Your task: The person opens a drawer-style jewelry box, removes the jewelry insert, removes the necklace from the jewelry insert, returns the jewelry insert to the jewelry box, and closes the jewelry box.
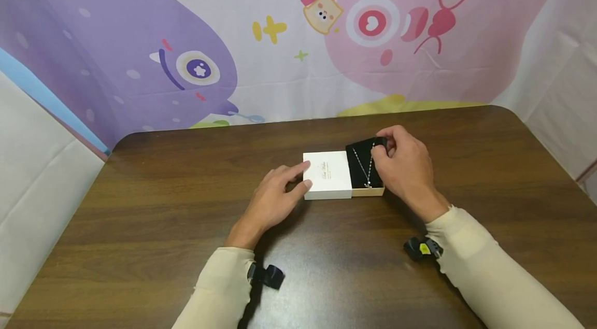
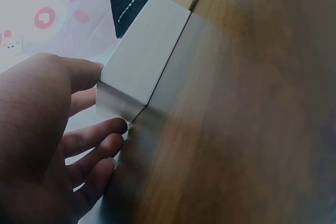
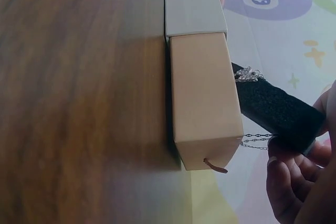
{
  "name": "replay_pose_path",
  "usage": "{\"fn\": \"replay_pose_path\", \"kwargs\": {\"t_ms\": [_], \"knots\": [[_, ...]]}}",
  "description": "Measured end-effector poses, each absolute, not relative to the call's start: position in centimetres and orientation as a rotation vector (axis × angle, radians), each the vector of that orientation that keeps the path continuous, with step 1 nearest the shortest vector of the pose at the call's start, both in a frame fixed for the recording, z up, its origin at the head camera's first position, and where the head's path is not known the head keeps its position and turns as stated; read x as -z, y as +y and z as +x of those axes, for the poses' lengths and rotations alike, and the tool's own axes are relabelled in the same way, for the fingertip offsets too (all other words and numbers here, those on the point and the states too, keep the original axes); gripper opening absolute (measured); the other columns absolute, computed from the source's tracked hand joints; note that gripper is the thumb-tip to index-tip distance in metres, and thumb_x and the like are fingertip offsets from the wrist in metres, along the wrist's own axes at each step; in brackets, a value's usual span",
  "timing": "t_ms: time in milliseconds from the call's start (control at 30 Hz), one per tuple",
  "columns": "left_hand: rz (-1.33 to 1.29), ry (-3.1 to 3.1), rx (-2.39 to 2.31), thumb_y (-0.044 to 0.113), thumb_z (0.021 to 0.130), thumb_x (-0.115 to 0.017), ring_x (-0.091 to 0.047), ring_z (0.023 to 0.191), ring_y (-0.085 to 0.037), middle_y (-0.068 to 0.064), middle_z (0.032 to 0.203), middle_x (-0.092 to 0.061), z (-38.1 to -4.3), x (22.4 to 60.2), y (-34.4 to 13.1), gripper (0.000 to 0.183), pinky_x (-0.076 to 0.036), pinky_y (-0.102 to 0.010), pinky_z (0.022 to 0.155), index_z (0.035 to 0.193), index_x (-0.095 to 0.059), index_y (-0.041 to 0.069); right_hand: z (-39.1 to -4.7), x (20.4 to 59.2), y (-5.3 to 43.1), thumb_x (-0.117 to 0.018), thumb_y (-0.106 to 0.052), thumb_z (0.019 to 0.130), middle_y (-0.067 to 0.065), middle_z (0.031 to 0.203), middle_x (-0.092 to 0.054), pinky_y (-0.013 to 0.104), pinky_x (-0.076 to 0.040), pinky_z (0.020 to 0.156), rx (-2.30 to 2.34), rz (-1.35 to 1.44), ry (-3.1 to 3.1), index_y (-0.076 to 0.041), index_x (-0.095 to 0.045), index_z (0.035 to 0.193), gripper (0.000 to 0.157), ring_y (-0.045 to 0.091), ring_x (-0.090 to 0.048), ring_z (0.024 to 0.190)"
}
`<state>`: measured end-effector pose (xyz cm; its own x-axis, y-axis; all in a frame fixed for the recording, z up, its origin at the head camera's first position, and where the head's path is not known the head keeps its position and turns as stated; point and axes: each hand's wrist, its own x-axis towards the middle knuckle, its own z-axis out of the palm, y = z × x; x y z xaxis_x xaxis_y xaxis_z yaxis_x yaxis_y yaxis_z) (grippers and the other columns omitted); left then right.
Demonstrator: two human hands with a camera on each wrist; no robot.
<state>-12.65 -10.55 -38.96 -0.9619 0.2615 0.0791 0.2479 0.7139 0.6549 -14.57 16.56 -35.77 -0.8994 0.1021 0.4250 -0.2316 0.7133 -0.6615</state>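
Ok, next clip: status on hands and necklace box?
Left hand holds white box sleeve. Right hand pinches black insert, tilted above tan drawer. Pendant necklace on insert. No obstruction visible.

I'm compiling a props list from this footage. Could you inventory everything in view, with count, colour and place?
Backdrop: one, multicoloured cartoon print, at the back
Side hangings: two, whitish, left and right
Table: one, brown, before the backdrop
Box cover: one, white with gold lettering, on the table
Drawer: one, tan, partly out of the cover's right end
Pull tab: one, brown, drawer's outer end
Pad: one, black, tilted at the drawer
Necklace: one, silvery, on the pad
Wrist devices: two, black, one per wrist
Sleeves: two, cream, on the forearms
Left grip: one, bare, touching the cover's left end
Right grip: one, bare, pinching the pad
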Motion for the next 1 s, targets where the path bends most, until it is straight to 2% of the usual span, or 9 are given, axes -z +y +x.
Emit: {"fn": "replay_pose_path", "kwargs": {"t_ms": [1000], "knots": [[0.441, 2.890, -1.105, 0.039, 0.099, -0.060, -0.054, 0.111, -0.019, 0.002, 0.120, -0.064, -12.74, 39.00, -10.55, 0.046, -0.044, -0.047, 0.093, 0.144, -0.055, 0.033, -14.58, 35.87, 16.51, -0.057, -0.010, 0.086, 0.006, 0.077, -0.055, 0.036, -0.038, 0.064, -1.093, 0.109, -2.343, -0.005, -0.067, 0.104, 0.022, 0.020, -0.050, 0.065]]}}
